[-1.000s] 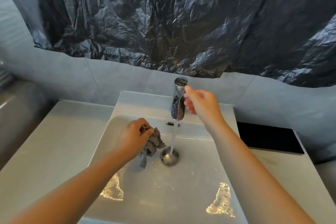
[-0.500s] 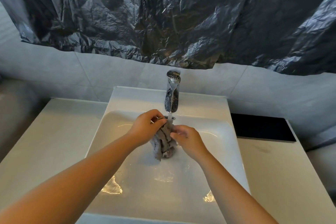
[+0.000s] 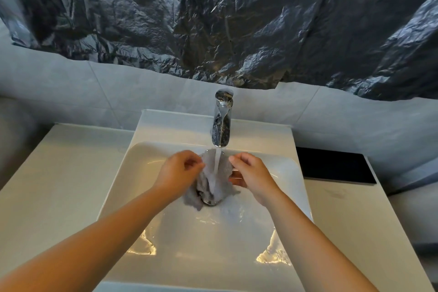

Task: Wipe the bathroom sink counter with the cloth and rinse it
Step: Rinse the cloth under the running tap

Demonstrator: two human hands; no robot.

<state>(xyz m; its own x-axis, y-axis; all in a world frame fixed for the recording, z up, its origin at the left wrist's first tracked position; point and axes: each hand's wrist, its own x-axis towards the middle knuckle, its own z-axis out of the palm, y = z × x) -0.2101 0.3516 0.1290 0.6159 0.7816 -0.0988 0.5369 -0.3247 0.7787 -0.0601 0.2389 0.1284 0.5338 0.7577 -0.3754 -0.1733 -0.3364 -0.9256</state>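
Now cloth hangs spread under tap, long axis vertical; left hand pinches its left edge, right hand its right; hands apart, equally near.

Crinkled black plastic sheeting covers the upper frame; below it, a pale grey tiled wall. A flat black rectangular panel lies mid-right.

The pale counter spreads out in front of me, smooth and bare on my left. A white square sink sits at its middle, back ledge against the tiled wall. A chrome tap stands upright on that ledge. On my right a flat black slab lies on the counter, just beside the sink and close against the wall.
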